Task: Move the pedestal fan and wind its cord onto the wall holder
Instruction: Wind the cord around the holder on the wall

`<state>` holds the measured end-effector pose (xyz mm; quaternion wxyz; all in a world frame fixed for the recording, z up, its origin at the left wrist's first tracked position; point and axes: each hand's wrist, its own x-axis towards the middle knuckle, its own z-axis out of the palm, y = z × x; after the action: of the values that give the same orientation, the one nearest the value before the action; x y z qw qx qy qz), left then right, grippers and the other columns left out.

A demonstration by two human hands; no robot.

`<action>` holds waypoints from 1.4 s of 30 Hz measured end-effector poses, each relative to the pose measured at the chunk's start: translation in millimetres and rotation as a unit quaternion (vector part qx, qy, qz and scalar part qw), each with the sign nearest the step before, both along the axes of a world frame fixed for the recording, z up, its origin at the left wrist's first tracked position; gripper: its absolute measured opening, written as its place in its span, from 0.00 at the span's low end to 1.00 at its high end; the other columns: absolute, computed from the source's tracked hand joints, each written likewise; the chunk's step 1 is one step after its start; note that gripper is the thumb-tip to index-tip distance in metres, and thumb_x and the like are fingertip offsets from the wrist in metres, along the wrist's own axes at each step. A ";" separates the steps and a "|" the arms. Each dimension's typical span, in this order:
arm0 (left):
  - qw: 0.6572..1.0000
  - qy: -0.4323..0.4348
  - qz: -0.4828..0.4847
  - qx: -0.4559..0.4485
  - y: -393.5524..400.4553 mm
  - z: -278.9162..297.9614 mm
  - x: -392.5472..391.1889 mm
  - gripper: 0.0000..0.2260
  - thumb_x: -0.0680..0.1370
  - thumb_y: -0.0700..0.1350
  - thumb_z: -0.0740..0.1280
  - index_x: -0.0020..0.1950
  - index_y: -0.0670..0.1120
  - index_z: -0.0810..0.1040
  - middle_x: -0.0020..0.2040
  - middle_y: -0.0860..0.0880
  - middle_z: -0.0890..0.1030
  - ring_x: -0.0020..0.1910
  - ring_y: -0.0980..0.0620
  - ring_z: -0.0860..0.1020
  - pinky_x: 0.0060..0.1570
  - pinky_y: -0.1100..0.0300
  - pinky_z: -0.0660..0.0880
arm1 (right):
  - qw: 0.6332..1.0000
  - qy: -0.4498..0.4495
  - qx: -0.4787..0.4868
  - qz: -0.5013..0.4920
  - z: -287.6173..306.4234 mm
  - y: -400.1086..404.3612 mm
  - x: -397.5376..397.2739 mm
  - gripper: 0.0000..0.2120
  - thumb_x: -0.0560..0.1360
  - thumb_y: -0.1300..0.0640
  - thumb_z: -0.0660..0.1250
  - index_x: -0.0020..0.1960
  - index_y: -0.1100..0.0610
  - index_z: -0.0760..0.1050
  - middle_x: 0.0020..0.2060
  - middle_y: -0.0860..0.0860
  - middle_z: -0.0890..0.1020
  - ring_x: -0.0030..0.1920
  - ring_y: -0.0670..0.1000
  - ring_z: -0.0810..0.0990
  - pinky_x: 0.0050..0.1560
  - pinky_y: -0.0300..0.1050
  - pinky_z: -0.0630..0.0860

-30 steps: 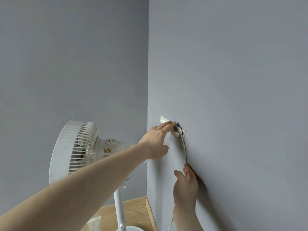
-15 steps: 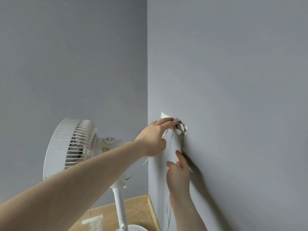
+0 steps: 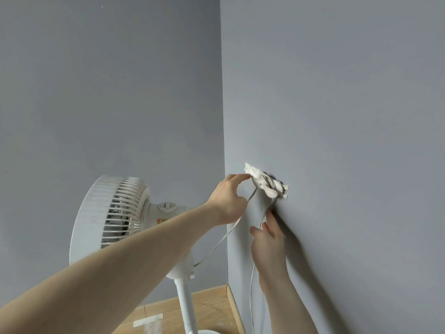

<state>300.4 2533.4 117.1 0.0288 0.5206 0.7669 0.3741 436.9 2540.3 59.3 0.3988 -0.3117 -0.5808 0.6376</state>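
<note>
A white pedestal fan (image 3: 113,213) stands in the corner on its pole (image 3: 185,307). On the right grey wall a white holder (image 3: 266,183) is taped in place, with several turns of the thin white cord (image 3: 216,244) wound on it. My left hand (image 3: 228,201) reaches up beside the holder and pinches the cord strand that runs down to the fan. Below the holder my right hand (image 3: 267,239) lies against the wall, fingers closed on the cord strand that hangs toward the floor.
Two grey walls meet in a corner (image 3: 222,116) just left of the holder. A wooden floor (image 3: 212,309) with a wooden skirting board and a strip of white tape (image 3: 149,321) shows at the bottom.
My left hand has drawn back a little from the holder, pulling its cord strand out leftward. My right hand has risen along the wall toward the holder, and more cord sits on it.
</note>
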 end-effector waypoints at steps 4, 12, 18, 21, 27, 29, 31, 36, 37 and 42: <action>0.995 -0.090 0.038 -0.027 6.6 -7.7 -14.9 0.28 0.77 0.36 0.56 0.77 0.52 0.67 0.68 0.50 0.73 0.63 0.50 0.75 0.56 0.56 0.76 | 1.000 0.003 0.019 0.004 -2.3 7.3 -11.0 0.37 0.70 0.58 0.59 0.76 0.34 0.63 0.58 0.38 0.73 0.58 0.44 0.69 0.66 0.48 0.67; 0.966 -0.174 -0.005 -0.190 19.8 -20.2 -22.1 0.24 0.79 0.35 0.55 0.71 0.49 0.76 0.46 0.53 0.81 0.51 0.52 0.78 0.49 0.66 0.72 | 0.999 0.041 -0.004 0.020 2.4 27.4 -24.4 0.31 0.80 0.64 0.61 0.80 0.46 0.61 0.73 0.40 0.70 0.66 0.42 0.72 0.60 0.36 0.68; 0.955 -0.202 -0.053 -0.213 28.5 -27.2 -26.4 0.27 0.76 0.32 0.54 0.72 0.49 0.74 0.41 0.57 0.83 0.44 0.56 0.79 0.42 0.62 0.70 | 0.996 0.078 -0.027 0.020 0.1 41.7 -34.2 0.28 0.81 0.67 0.59 0.78 0.50 0.65 0.73 0.44 0.71 0.61 0.45 0.81 0.50 0.36 0.77; 0.949 -0.236 -0.071 -0.198 31.0 -30.5 -28.5 0.26 0.74 0.32 0.55 0.69 0.47 0.76 0.46 0.52 0.82 0.45 0.55 0.78 0.45 0.60 0.70 | 0.997 0.076 -0.019 0.022 3.1 41.9 -33.5 0.27 0.81 0.67 0.59 0.78 0.50 0.65 0.73 0.44 0.71 0.59 0.42 0.79 0.54 0.38 0.74; 0.944 -0.298 -0.055 -0.131 32.9 -30.2 -37.7 0.29 0.75 0.29 0.53 0.70 0.50 0.74 0.66 0.53 0.81 0.62 0.49 0.80 0.48 0.60 0.73 | 0.998 0.067 0.007 0.014 7.1 37.5 -24.4 0.29 0.81 0.68 0.58 0.76 0.44 0.66 0.59 0.35 0.80 0.50 0.31 0.79 0.50 0.32 0.70; 0.950 -0.297 -0.039 -0.087 32.9 -24.7 -39.0 0.30 0.76 0.29 0.53 0.73 0.51 0.72 0.68 0.55 0.79 0.61 0.50 0.78 0.50 0.58 0.75 | 0.999 0.051 0.016 0.004 6.2 34.9 -20.5 0.28 0.80 0.67 0.58 0.74 0.45 0.70 0.52 0.29 0.82 0.50 0.30 0.78 0.55 0.38 0.72; 0.955 -0.291 -0.027 -0.044 33.7 -16.5 -39.8 0.31 0.76 0.28 0.53 0.76 0.51 0.70 0.71 0.55 0.76 0.64 0.50 0.77 0.52 0.59 0.75 | 0.999 0.043 0.013 0.001 6.4 30.5 -16.8 0.28 0.79 0.66 0.58 0.75 0.45 0.70 0.61 0.32 0.79 0.58 0.33 0.77 0.66 0.46 0.73; 0.962 -0.268 -0.017 0.045 34.9 11.1 -32.5 0.33 0.75 0.28 0.52 0.78 0.50 0.68 0.74 0.54 0.73 0.64 0.51 0.77 0.57 0.58 0.77 | 0.999 0.050 0.000 -0.009 9.1 21.9 -4.2 0.28 0.78 0.65 0.59 0.73 0.41 0.70 0.64 0.36 0.76 0.65 0.41 0.75 0.71 0.52 0.70; 0.961 -0.270 -0.017 0.064 34.6 16.7 -29.0 0.33 0.75 0.28 0.52 0.78 0.49 0.68 0.73 0.54 0.73 0.64 0.50 0.77 0.59 0.56 0.77 | 0.998 0.053 -0.006 -0.013 8.7 20.6 -2.4 0.27 0.79 0.64 0.59 0.70 0.38 0.72 0.62 0.34 0.76 0.64 0.42 0.76 0.70 0.51 0.71; 0.957 -0.250 -0.007 0.146 34.7 40.4 -12.6 0.32 0.74 0.30 0.52 0.73 0.51 0.73 0.67 0.56 0.79 0.64 0.52 0.79 0.62 0.54 0.76 | 0.996 0.087 -0.020 -0.026 8.2 12.5 4.8 0.24 0.79 0.64 0.59 0.58 0.34 0.74 0.63 0.37 0.77 0.65 0.44 0.76 0.69 0.52 0.73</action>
<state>287.8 2568.1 157.5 0.1464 0.4144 0.6685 0.6000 441.7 2552.9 67.5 0.4575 -0.2780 -0.5228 0.6634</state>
